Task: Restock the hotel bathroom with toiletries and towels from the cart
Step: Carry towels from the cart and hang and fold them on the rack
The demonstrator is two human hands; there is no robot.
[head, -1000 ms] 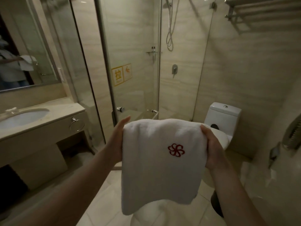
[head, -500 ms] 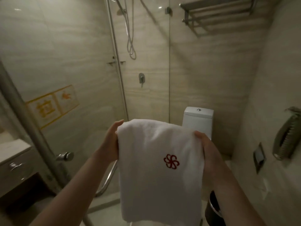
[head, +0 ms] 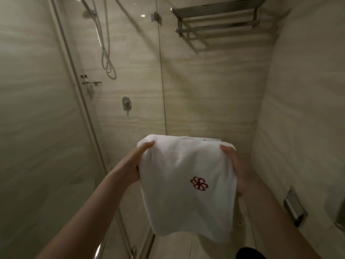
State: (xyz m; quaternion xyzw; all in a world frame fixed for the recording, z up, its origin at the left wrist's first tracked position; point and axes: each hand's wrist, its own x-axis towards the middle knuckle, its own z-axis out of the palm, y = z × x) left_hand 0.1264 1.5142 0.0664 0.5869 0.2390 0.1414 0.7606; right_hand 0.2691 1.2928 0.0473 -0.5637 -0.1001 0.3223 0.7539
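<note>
View tilts up and right: vanity and toilet drop out; towel rack (head: 216, 17) closer overhead; towel (head: 186, 184) lifted higher, covering cistern.

Both forearms bare, no sleeves, rings or watch showing on either grip.

Fingers of left hand (head: 137, 161) and right hand (head: 236, 169) mostly hidden behind folded white terry towel with red pinwheel logo (head: 186, 180); only thumbs and hand edges visible, grip underneath not seen. Both forearms cut off by bottom edge. Chrome wall-mounted towel rack (head: 216, 17) clipped at top edge. Small items on chrome shower shelf (head: 91, 82) too small to identify. Dark round object (head: 250, 253) cut by bottom edge, unidentifiable. Metal wall fixture (head: 295, 208) at right blurred, type unclear. Fixture behind towel fully covered.
</note>
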